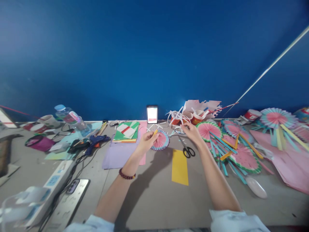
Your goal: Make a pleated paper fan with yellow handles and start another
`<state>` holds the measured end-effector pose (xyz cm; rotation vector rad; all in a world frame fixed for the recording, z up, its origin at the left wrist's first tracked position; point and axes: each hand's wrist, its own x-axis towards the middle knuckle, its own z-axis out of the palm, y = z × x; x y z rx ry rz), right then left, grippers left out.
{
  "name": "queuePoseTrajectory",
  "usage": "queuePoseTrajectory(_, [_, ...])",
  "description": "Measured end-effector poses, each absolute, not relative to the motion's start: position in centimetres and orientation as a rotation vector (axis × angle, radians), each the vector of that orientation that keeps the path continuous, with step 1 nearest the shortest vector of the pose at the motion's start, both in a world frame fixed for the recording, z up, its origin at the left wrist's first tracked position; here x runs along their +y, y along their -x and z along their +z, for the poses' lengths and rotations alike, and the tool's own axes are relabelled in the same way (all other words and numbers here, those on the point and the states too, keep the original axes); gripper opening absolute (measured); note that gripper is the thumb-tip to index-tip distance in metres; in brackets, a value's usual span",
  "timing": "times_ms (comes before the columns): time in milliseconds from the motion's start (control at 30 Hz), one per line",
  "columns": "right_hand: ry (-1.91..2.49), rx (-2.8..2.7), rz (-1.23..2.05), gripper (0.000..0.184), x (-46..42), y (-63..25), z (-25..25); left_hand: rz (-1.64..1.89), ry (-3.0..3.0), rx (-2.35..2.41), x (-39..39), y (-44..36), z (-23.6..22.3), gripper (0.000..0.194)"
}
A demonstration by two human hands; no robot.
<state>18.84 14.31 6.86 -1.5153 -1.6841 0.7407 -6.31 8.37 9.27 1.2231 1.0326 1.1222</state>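
Observation:
Pinched in my left hand (148,141) is a round pleated paper fan (163,140), pink in the middle with a blue edge, and a small yellow piece shows at the fingertips. My right hand (190,131) is over the table in front of the paper cups, fingers together. Whatever it may hold is too small to make out. Just below it lie scissors (189,152) with black handles. Their handles touch a yellow paper rectangle (180,169) on the table between my forearms.
Finished pleated fans (243,158) with paper strips crowd the right side, beside a white spoon (257,187). Paper cups (198,116) holding white strips stand at the back. A phone (152,114) leans on the wall. To the left are coloured papers (126,131), a blue glue gun (96,141), a bottle (73,119) and a power strip (51,188).

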Motion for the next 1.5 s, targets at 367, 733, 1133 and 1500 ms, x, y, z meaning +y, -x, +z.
queuePoseTrajectory(367, [1.547, -1.661, 0.575, 0.018, 14.5, -19.6, 6.4, 1.104, -1.250, 1.036, 8.4, 6.4, 9.2, 0.042])
queuePoseTrajectory(733, [1.515, -1.470, 0.711, 0.044, 14.3, -20.4, 7.6, 1.055, -1.239, 1.042, 8.5, 6.4, 9.0, 0.047])
queuePoseTrajectory(1133, [1.252, -1.156, 0.917, 0.044, 13.9, -19.7, 8.4, 1.058, -1.228, 1.076, 8.2, 6.0, 9.1, 0.040])
queuePoseTrajectory(1500, [0.877, -1.128, 1.412, 0.029, 11.7, -17.8, 11.0, 1.096, -1.233, 1.025, 8.0, 3.6, 6.9, 0.054])
